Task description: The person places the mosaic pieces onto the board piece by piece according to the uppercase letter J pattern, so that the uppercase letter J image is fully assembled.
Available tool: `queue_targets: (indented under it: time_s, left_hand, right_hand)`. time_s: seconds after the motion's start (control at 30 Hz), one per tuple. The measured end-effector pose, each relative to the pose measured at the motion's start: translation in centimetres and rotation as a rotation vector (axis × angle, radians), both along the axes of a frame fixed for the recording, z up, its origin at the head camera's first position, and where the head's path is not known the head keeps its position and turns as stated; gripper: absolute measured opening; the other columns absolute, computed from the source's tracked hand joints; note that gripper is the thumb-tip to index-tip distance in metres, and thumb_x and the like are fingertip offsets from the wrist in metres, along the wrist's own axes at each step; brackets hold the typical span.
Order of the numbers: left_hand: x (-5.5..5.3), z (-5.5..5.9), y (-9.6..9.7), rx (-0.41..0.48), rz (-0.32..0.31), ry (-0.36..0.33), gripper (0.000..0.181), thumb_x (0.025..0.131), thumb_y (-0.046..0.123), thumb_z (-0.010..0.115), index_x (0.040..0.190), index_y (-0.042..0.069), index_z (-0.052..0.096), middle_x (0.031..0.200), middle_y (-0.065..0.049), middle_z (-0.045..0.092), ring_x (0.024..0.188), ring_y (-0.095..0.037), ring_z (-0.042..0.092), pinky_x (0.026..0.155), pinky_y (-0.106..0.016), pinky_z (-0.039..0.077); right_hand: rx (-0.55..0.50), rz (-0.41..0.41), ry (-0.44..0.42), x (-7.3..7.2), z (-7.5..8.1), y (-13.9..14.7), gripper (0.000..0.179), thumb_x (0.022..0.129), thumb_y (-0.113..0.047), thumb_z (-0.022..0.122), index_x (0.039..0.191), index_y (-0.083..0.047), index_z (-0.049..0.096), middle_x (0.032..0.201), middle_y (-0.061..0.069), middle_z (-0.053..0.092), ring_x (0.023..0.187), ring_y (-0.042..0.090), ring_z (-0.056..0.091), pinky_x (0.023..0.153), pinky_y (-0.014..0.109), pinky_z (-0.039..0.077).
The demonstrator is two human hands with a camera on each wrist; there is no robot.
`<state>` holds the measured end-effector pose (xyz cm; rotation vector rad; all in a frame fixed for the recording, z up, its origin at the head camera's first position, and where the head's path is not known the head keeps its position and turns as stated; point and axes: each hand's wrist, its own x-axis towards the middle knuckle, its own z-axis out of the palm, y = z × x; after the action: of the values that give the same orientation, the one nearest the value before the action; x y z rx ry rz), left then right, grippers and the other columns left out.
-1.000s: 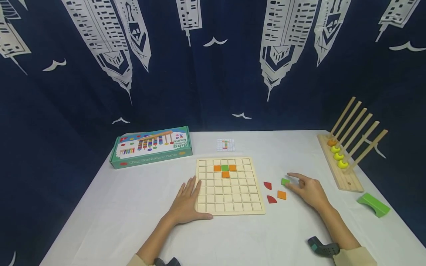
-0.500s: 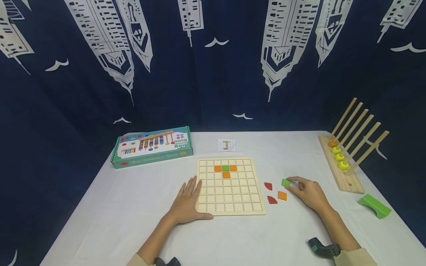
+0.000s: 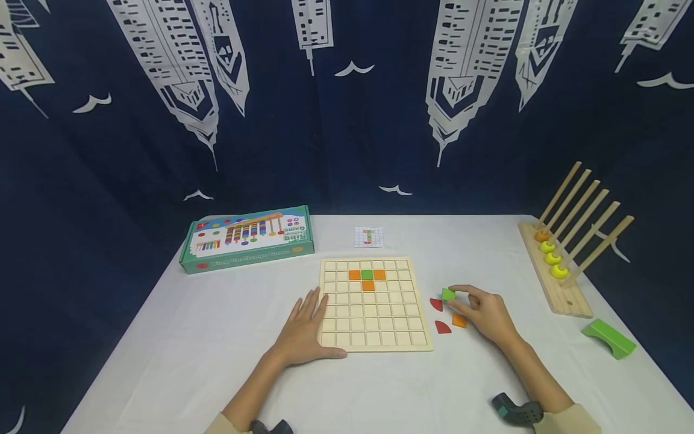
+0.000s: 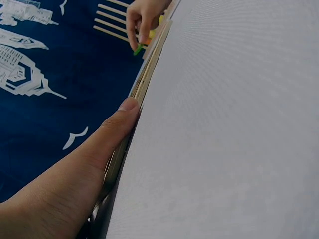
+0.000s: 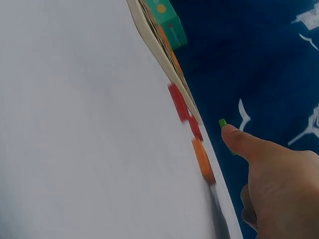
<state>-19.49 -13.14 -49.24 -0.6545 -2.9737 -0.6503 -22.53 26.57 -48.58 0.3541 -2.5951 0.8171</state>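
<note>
A green square tile (image 3: 447,294) is pinched between the thumb and index finger of my right hand (image 3: 486,313), raised off the table in the right wrist view. My left hand (image 3: 302,330) lies with straight, spread fingers at the left edge of a wooden grid board (image 3: 379,331); its thumb (image 4: 119,122) touches the board's near edge. On the board, a green tile (image 3: 367,275) sits between two orange tiles, and an orange tile (image 3: 368,286) is just below it. Right of the board lie two red quarter-round tiles (image 3: 443,327) and an orange tile (image 3: 459,320), partly behind the right thumb.
A small pattern card (image 3: 369,237) lies behind the board. At the back left is a green game box (image 3: 246,239). A wooden peg rack (image 3: 564,289) with several rings stands at the right, and a green arched block (image 3: 609,337) lies in front of it.
My right hand has pinched the green tile, lifted it and carried it left toward the board. My left hand has stayed at the board's edge.
</note>
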Motion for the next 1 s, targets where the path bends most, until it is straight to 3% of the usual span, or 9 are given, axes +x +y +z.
queue_targets:
  time_s: [0.37, 0.73, 1.0]
  left_hand:
    - [0.0, 0.0, 0.0, -0.002, -0.001, 0.007, 0.126, 0.058, 0.084, 0.056, 0.146, 0.002, 0.019, 0.153, -0.015, 0.005, 0.14, -0.025, 0.001, 0.111, -0.042, 0.002]
    - [0.1, -0.1, 0.0, -0.001, -0.006, 0.002, 0.126, 0.058, 0.084, 0.055, 0.146, 0.001, 0.019, 0.153, -0.016, 0.005, 0.14, -0.026, 0.002, 0.111, -0.043, 0.002]
    - [0.1, 0.0, 0.1, -0.007, -0.011, 0.018, 0.126, 0.058, 0.084, 0.054, 0.146, 0.001, 0.02, 0.153, -0.017, 0.006, 0.14, -0.027, 0.003, 0.111, -0.044, 0.003]
  right_hand:
    - [-0.003, 0.179, 0.005, -0.3, 0.4, -5.6, 0.033, 0.076, -0.029, 0.076, 0.103, -0.012, 0.069, 0.045, -0.017, 0.026, 0.039, -0.002, 0.019, 0.037, 0.018, 0.021]
    - [-0.013, 0.256, -0.091, -1.3, 0.4, -10.0, 0.033, 0.079, -0.039, 0.072, 0.106, -0.019, 0.069, 0.045, -0.015, 0.026, 0.044, -0.001, 0.017, 0.041, 0.019, 0.022]
    - [0.006, 0.276, -0.098, -2.1, 0.2, -12.3, 0.032, 0.079, -0.039, 0.072, 0.105, -0.02, 0.07, 0.045, -0.015, 0.024, 0.045, 0.001, 0.017, 0.042, 0.019, 0.02]
